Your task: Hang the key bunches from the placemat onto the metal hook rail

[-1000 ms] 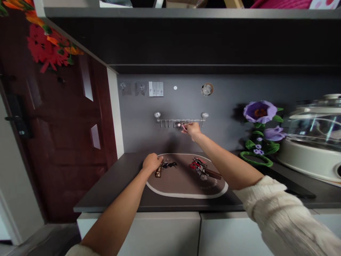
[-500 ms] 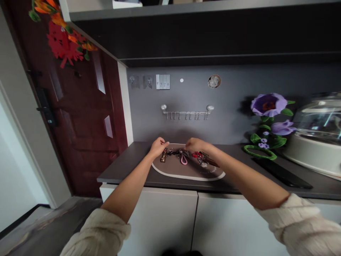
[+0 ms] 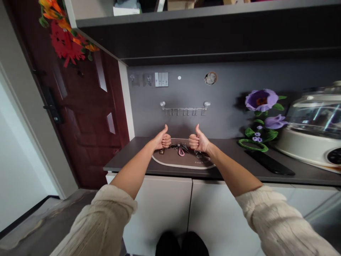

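Note:
My left hand (image 3: 162, 139) makes a fist with the thumb pointing up, above the left part of a brown mat (image 3: 173, 162) with a pale rim. My right hand (image 3: 199, 140) mirrors it over the mat's right part, fingers curled and thumb raised. Nothing shows in either hand. Between and below them lie several keys and keychains, among them a pink loop (image 3: 181, 152). A brown-and-gold keychain piece (image 3: 162, 151) rests under my left hand. Part of a key bunch (image 3: 198, 154) shows beneath my right hand, which hides the rest.
A rail with small hooks (image 3: 185, 108) is fixed to the grey wall behind the mat. To the right stand purple craft flowers (image 3: 262, 101), a black flat object (image 3: 269, 163) and a white appliance with a clear lid (image 3: 306, 142). A dark shelf (image 3: 202, 39) overhangs the counter.
Both hands have lifted off the keychains on the mat and closed into thumbs-up fists. The camera view has shifted slightly, and feet now show at the bottom.

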`<state>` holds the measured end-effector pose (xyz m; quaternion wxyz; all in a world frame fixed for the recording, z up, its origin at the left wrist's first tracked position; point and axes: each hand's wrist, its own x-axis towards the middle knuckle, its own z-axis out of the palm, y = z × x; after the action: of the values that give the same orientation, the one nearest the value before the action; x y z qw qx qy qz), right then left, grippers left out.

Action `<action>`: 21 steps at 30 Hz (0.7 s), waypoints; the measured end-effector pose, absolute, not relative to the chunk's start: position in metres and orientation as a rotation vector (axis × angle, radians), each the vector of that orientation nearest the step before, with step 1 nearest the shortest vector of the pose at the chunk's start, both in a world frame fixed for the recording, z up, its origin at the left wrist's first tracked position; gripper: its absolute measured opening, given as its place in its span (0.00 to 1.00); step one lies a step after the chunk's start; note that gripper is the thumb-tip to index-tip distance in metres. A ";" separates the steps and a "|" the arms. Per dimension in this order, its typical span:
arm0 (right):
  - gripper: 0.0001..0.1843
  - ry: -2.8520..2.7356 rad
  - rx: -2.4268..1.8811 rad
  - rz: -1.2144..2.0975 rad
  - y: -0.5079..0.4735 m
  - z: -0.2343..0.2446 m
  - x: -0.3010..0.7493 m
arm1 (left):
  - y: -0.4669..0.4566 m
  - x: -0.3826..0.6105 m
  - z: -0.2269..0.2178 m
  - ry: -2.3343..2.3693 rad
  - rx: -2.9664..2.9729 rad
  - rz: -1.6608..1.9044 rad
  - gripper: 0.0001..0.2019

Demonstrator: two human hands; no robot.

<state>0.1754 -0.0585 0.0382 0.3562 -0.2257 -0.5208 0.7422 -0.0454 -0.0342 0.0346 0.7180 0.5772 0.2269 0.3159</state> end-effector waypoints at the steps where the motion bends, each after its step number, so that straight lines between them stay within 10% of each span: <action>1: 0.33 -1.333 -0.596 1.928 -0.060 0.033 0.175 | -0.033 -0.045 0.027 0.519 1.260 0.684 0.30; 14: 0.31 -1.425 -0.693 1.751 -0.044 0.043 0.150 | -0.018 -0.062 0.034 0.653 1.406 0.938 0.28; 21: 0.13 -1.435 -0.887 1.334 -0.010 0.042 0.114 | 0.016 -0.066 0.026 1.048 1.626 1.452 0.18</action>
<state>0.1135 -0.0101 0.0424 0.4754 -0.3629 -0.5869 0.5457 -0.0659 0.0164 0.0256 0.3537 0.6288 0.4053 0.5614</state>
